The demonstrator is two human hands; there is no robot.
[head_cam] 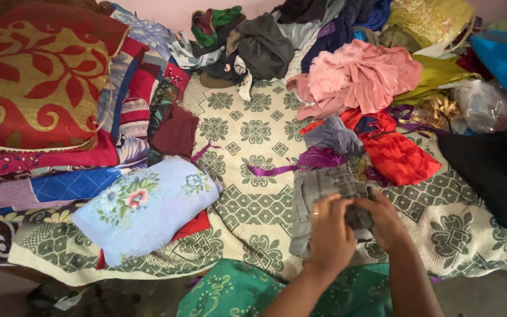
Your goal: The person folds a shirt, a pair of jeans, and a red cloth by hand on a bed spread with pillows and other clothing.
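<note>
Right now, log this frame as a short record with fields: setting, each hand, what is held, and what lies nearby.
setting: patterned green and cream bedspread strewn with clothes
left hand: gripping the near edge of a grey garment, ring on one finger
right hand: holding the same garment's folded dark part
garment state: partly folded, lying flat on the bedspread
left of hands: pale blue floral pillow; red and gold cushion
beyond hands: pink garment, red cloth, purple ribbon
far right: black cloth
</note>
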